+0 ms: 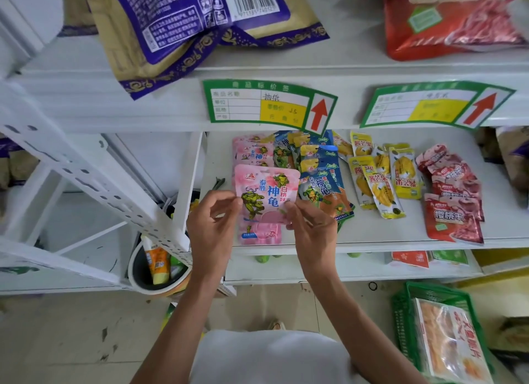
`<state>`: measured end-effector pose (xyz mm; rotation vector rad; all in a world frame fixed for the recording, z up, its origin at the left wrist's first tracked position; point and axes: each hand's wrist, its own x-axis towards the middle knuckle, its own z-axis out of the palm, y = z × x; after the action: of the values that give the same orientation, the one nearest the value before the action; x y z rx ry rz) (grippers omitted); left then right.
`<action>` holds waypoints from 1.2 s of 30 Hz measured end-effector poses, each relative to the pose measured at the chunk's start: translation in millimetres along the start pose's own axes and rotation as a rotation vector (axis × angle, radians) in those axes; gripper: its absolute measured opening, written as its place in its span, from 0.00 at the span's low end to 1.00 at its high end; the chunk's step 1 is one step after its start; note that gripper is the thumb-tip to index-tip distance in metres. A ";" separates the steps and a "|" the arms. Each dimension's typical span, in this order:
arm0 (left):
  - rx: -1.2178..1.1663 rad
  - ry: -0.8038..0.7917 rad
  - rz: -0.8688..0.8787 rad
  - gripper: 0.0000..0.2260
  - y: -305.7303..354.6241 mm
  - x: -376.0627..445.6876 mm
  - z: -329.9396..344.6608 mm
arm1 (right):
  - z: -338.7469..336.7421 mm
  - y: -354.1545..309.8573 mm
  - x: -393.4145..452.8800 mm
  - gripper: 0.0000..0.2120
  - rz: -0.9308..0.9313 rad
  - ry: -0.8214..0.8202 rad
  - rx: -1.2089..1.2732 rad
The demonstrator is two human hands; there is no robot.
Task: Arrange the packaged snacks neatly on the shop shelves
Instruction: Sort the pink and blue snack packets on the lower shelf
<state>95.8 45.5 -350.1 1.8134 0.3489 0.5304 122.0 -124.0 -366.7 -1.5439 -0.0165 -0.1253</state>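
A pink turtle-print snack packet is held over the front of the white middle shelf. My left hand pinches its left edge and my right hand pinches its right edge. Behind it lie more pink packets, then a fanned row of blue turtle packets. To the right lie yellow mango packets and red cherry packets. The lower part of the held packet hangs down to the shelf's front edge.
The upper shelf carries purple-and-gold bags overhanging its edge and a red bag. Two green price labels hang on the shelf front. A bucket with bottles stands lower left. A green basket with a packaged snack sits lower right.
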 end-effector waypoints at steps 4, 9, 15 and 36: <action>-0.053 0.032 0.005 0.04 3.7 -7.4 -1.9 | -5.5 2.6 0.0 0.10 -0.002 0.035 -0.007; -0.180 -0.232 -0.165 0.18 8.1 -15.3 13.8 | 2.0 -0.3 -7.5 0.09 -0.078 -0.095 -0.058; -0.441 -0.167 -0.538 0.13 0.1 -25.5 7.3 | 5.4 6.5 -11.9 0.11 -0.128 -0.270 -0.240; -0.442 -0.371 -0.475 0.32 -11.7 -46.0 -16.7 | 11.8 4.9 -58.2 0.25 0.031 -0.296 -0.349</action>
<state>48.2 40.2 -365.5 1.3023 0.3578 -0.0654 65.4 -108.0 -376.4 -1.8992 -0.2141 0.1334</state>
